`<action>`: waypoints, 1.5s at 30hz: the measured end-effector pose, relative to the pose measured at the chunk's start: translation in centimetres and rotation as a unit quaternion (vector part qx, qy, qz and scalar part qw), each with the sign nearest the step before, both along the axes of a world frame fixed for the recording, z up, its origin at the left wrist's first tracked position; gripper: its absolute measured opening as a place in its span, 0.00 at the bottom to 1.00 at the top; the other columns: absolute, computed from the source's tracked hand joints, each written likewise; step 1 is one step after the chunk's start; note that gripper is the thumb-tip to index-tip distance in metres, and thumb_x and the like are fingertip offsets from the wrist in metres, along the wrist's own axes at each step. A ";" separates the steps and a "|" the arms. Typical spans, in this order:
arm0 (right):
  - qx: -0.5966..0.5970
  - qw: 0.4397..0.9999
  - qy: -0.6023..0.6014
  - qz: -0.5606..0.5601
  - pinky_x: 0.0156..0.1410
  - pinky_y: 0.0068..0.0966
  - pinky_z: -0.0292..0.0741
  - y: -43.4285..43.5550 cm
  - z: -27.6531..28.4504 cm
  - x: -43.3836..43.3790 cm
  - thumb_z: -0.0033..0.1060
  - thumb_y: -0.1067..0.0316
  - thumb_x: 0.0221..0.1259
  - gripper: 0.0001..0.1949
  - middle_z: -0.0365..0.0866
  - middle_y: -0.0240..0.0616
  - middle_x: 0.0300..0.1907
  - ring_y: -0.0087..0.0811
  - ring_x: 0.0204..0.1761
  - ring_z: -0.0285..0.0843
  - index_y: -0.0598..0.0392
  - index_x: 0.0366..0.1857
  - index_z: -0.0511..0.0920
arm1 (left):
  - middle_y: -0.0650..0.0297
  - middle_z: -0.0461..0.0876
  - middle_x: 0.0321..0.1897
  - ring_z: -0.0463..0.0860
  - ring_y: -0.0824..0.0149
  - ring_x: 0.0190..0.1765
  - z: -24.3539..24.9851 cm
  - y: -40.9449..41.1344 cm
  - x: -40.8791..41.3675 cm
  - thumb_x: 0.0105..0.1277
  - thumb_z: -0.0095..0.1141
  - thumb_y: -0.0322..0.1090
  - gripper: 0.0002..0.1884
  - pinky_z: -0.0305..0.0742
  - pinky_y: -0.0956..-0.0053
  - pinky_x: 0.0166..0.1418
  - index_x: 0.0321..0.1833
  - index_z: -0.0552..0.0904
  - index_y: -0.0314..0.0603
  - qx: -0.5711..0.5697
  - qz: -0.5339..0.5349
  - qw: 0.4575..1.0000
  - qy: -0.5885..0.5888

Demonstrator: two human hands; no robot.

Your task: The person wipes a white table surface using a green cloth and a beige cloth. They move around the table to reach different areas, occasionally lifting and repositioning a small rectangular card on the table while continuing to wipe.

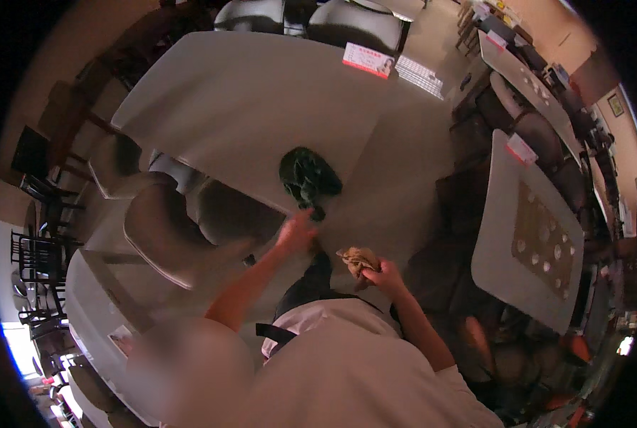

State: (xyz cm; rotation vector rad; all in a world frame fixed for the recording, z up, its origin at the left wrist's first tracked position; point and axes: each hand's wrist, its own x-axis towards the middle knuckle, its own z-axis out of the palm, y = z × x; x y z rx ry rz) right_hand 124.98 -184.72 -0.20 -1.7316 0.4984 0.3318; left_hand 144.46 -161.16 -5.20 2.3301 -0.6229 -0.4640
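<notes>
A crumpled dark green cloth (310, 174) lies near the close end of a long pale table (254, 107) in front of me. My left hand (296, 234) is blurred, just below the trailing end of that cloth. Whether its fingers grip that end cannot be made out. Lower and to the right, my right hand (385, 279) holds a bunched brown cloth (358, 260). This cloth hangs in front of my body, apart from the green one.
Pale-backed chairs (158, 230) stand along the table's left side. A printed card (369, 60) bearing writing rests at its far edge. At right, another table (495, 251) carries a brown mat (532, 219) with several small round pale items. Dark chairs (468, 192) crowd between the tables.
</notes>
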 end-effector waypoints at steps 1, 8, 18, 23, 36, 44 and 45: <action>0.019 1.000 0.001 0.011 0.43 0.25 0.77 -0.3 0.4 1.7 0.62 0.68 0.60 0.14 0.83 0.32 0.37 0.23 0.37 0.79 0.61 0.49 0.79 | 0.49 0.76 0.63 0.78 0.51 0.62 0.5 -1.3 -0.5 0.65 0.58 0.44 0.32 0.75 0.60 0.63 0.71 0.70 0.42 -0.030 -0.012 0.997 0.072; -0.184 0.967 -0.049 0.168 0.48 0.31 0.78 1.1 3.0 14.4 0.64 0.62 0.60 0.17 0.86 0.42 0.39 0.35 0.41 0.84 0.62 0.49 0.80 | 0.58 0.83 0.46 0.81 0.68 0.50 5.2 -6.0 0.8 0.72 0.55 0.39 0.22 0.79 0.68 0.52 0.65 0.73 0.38 -0.133 0.055 0.936 0.320; -0.368 0.877 -0.198 0.236 0.70 0.47 0.66 4.2 -3.5 27.6 0.73 0.57 0.52 0.36 0.62 0.56 0.71 0.54 0.71 0.62 0.45 0.68 0.69 | 0.59 0.84 0.43 0.82 0.69 0.44 1.7 3.7 9.7 0.69 0.58 0.41 0.20 0.78 0.73 0.49 0.60 0.77 0.38 -0.256 0.391 0.848 0.248; -0.385 0.774 -0.262 0.429 0.72 0.67 0.54 6.1 -4.0 29.6 0.75 0.53 0.48 0.40 0.46 0.53 0.78 0.53 0.79 0.42 0.30 0.70 0.66 | 0.65 0.82 0.46 0.79 0.73 0.47 2.0 3.7 8.5 0.73 0.55 0.42 0.18 0.75 0.76 0.52 0.59 0.77 0.38 -0.293 0.473 0.789 0.261; -0.490 0.728 -0.309 0.366 0.69 0.67 0.56 -9.0 -7.9 45.0 0.66 0.51 0.53 0.29 0.49 0.49 0.77 0.59 0.76 0.48 0.40 0.62 0.76 | 0.65 0.80 0.43 0.76 0.75 0.45 -0.1 -1.0 9.5 0.77 0.47 0.50 0.21 0.74 0.79 0.47 0.57 0.77 0.38 -0.343 0.597 0.697 0.201; -0.387 0.653 -0.291 0.582 0.72 0.68 0.51 -7.4 -5.1 43.8 0.70 0.47 0.52 0.27 0.44 0.52 0.78 0.63 0.77 0.43 0.39 0.57 0.79 | 0.64 0.77 0.51 0.78 0.71 0.46 2.3 -6.0 10.2 0.79 0.42 0.51 0.21 0.82 0.71 0.42 0.62 0.73 0.42 -0.390 0.683 0.581 0.209; -0.356 0.621 -0.346 0.607 0.74 0.68 0.49 -6.2 -5.5 42.9 0.70 0.48 0.51 0.25 0.45 0.49 0.78 0.61 0.78 0.42 0.37 0.56 0.79 | 0.64 0.77 0.50 0.78 0.71 0.47 2.8 -6.3 10.4 0.79 0.42 0.51 0.21 0.81 0.72 0.44 0.61 0.73 0.42 -0.403 0.693 0.568 0.187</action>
